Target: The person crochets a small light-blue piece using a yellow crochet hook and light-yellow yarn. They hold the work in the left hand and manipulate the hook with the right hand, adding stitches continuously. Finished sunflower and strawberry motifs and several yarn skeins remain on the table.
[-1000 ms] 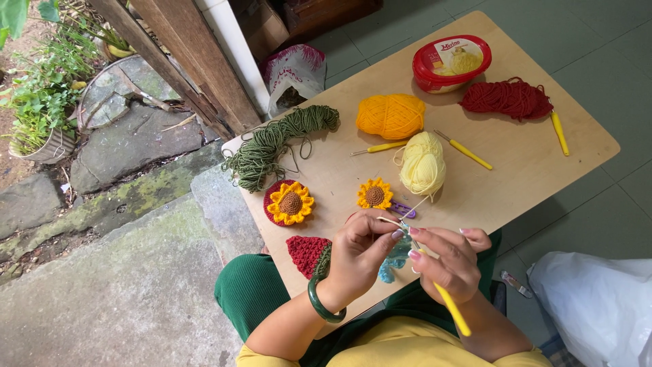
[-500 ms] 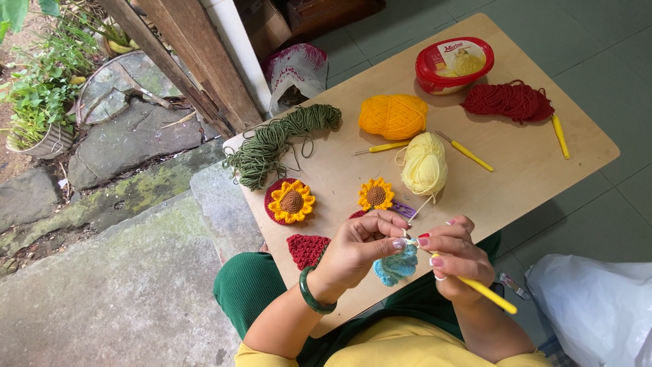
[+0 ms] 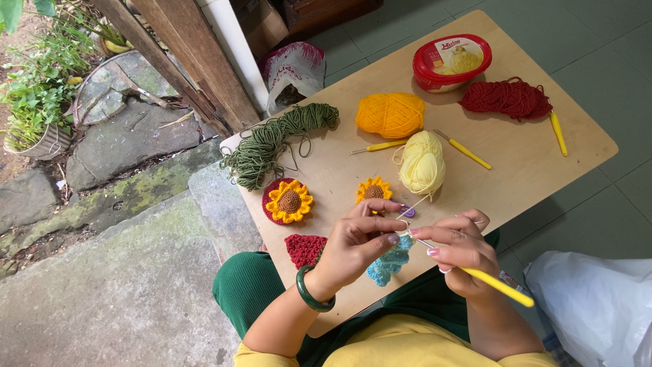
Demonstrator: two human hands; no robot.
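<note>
Head view, looking down on a wooden table (image 3: 530, 170). The left hand (image 3: 356, 245) pinches a small light-blue crochet piece (image 3: 388, 261) between thumb and fingertips, just over the table's near edge. The right hand (image 3: 462, 248) is closed around a yellow-handled crochet hook (image 3: 492, 284), whose metal tip meets the blue piece between the two hands. A pale strand runs from the work up to the pale-yellow yarn ball (image 3: 422, 162). Just beyond the left hand lie a small sunflower (image 3: 373, 191) and a purple clip (image 3: 406, 211); to the left, a larger sunflower on a red backing (image 3: 288, 201) and a red crochet triangle (image 3: 304, 249). Farther back: green yarn (image 3: 275, 143), an orange yarn ball (image 3: 390, 114), red yarn (image 3: 506, 98), a red-lidded tub (image 3: 451, 62), and three spare yellow hooks (image 3: 467, 151) beside the balls. A green bangle (image 3: 309, 291) sits on the left wrist
</note>
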